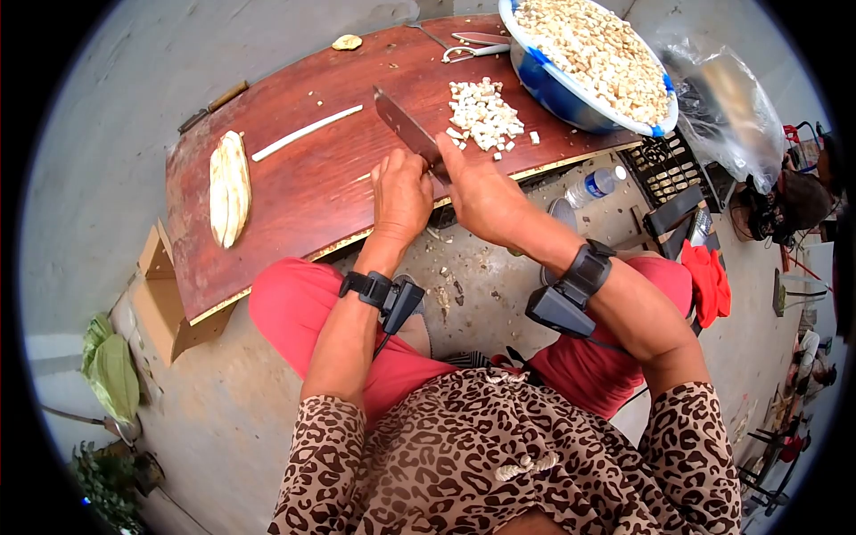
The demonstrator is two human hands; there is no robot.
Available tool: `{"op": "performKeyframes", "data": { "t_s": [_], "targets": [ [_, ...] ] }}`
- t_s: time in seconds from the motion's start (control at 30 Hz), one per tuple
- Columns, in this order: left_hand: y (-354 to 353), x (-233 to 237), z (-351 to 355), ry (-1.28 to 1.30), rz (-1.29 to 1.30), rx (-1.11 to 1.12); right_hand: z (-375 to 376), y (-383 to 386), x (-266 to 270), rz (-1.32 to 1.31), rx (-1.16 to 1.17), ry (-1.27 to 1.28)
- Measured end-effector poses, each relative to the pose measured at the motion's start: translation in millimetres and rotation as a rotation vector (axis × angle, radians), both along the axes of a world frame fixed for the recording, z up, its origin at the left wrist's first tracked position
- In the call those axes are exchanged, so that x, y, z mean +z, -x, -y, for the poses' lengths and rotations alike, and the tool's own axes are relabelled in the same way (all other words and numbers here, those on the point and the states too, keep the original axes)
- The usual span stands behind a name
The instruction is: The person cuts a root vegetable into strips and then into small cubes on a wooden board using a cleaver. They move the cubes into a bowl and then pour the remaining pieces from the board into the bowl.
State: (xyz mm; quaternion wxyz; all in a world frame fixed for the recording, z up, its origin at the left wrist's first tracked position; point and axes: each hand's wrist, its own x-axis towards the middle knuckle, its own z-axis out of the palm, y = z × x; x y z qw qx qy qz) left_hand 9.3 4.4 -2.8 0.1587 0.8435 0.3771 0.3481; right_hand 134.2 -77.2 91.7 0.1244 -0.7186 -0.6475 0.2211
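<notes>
My right hand point(486, 198) is closed round the handle of a kitchen knife point(406, 125), its broad blade slanting up and left over the reddish-brown board point(312, 192). Right beside the blade is my left hand point(401, 194), fingers curled down at the board's near edge; whatever they hold is hidden. A pile of small white diced pieces point(484, 116) lies beyond my right hand. To the left are a long white strip point(308, 133) and a bundle of pale peeled vegetable lengths point(230, 189). Their exact kind does not show.
A blue-and-white basin point(557, 86) heaped with diced pieces stands at the back right. Near it lie a peeler point(475, 53) and another knife point(481, 38). A wooden-handled tool point(214, 106) rests at the far left edge. A plastic bottle point(595, 185) is on the floor.
</notes>
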Motion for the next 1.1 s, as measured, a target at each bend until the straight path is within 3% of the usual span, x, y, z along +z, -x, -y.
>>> {"op": "performKeyframes", "data": {
  "t_s": [0.47, 0.83, 1.03, 1.1],
  "targets": [
    [1, 5, 1, 0.051, 0.036, 0.013, 0, -4, 5, -0.051, -0.009, -0.036],
    [4, 4, 1, 0.005, -0.081, 0.031, -4, -7, -9, -0.033, -0.021, -0.013],
    [4, 6, -1, 0.032, -0.062, 0.046, 1, -10, -14, -0.085, -0.013, -0.224],
    [4, 6, -1, 0.027, -0.047, 0.053, 4, -2, -2, -0.075, -0.004, -0.060]
  ]
}}
